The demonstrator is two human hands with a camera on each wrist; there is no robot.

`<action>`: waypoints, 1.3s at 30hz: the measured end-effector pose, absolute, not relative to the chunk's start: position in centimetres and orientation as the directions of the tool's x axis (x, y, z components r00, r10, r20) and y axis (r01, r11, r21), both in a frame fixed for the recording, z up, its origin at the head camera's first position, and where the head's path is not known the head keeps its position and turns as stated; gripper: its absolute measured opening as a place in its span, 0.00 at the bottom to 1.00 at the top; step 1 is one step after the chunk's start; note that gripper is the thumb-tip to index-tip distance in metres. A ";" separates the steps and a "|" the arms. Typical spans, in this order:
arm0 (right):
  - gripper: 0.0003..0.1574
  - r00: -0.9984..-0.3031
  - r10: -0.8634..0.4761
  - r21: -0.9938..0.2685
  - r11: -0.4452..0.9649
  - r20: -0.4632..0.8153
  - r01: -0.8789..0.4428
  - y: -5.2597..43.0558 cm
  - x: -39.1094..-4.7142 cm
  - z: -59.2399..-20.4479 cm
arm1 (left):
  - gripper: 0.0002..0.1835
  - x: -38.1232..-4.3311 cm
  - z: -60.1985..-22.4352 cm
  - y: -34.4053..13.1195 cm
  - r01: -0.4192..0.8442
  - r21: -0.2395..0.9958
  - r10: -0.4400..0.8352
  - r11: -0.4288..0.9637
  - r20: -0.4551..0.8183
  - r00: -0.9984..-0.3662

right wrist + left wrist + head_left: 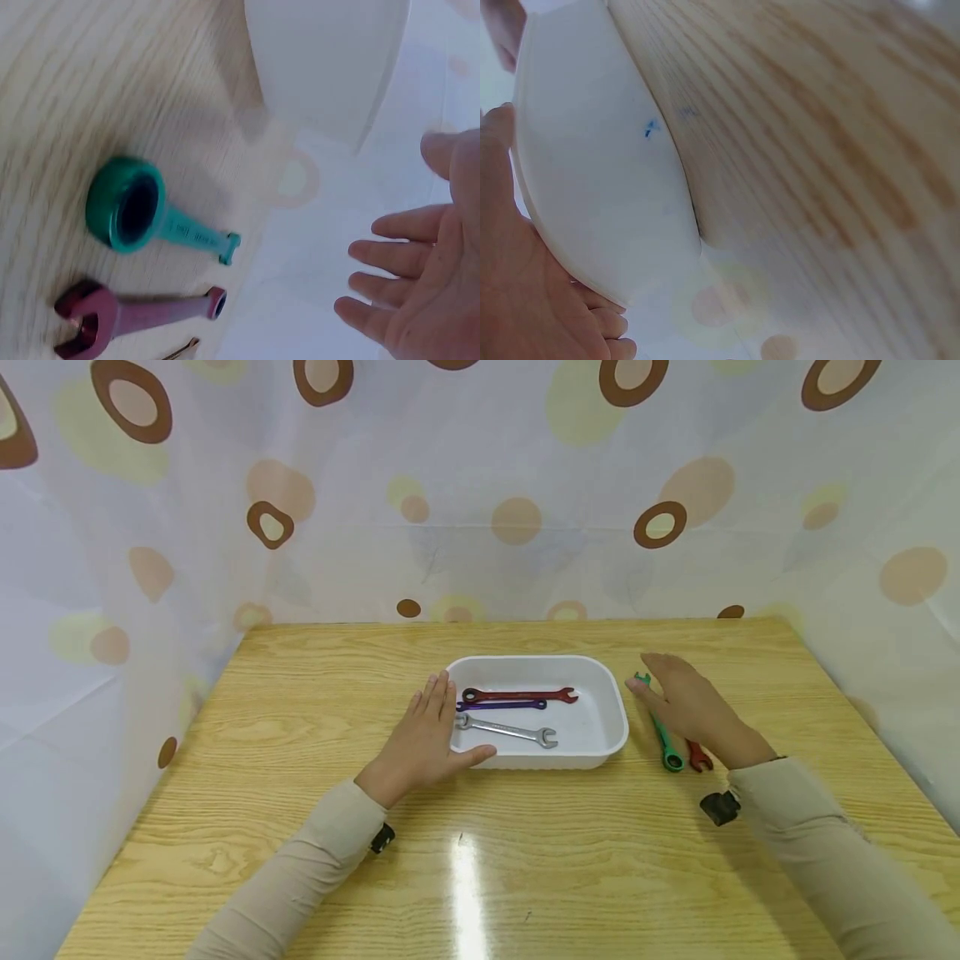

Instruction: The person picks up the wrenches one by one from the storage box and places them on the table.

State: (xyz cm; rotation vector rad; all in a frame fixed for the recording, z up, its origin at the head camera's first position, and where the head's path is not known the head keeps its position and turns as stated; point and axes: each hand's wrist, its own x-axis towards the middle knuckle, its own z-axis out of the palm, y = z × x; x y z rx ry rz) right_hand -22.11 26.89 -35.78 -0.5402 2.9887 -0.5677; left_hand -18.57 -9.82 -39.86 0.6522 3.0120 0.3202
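Observation:
A white plastic tray (555, 762) stands on the table with a red wrench (525, 695), a purple wrench (506, 704) and a silver wrench (506, 729) lying inside it. My left hand (420, 743) rests at the tray's left end, fingers straight along the rim and thumb over the front corner. Right of the tray, my right hand (686, 702) hovers over a green wrench (191, 229) and a second red wrench (154, 313), its fingers extended and holding nothing. In the head view this hand hides parts of both wrenches.
Beside the second red wrench, the tip of a thin brass-coloured piece (182, 349) shows at the bottom of the right wrist view. The wooden table (315, 693) ends at a white spotted curtain (465, 560), which also hangs along both sides.

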 end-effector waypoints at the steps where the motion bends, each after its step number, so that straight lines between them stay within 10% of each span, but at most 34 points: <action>1: 0.47 -0.928 -0.373 -0.356 0.865 0.013 -0.353 26.5 -22.0 -35.8 | 0.61 -18.6 -39.9 -9.8 0.405 0.207 0.414 0.891 0.001 -0.910; 39: 0.50 -0.878 -0.479 -0.269 0.846 -0.008 -0.460 22.8 -19.9 -38.6 | 0.61 -18.6 -40.0 -9.9 0.399 0.234 0.413 0.887 -0.012 -0.911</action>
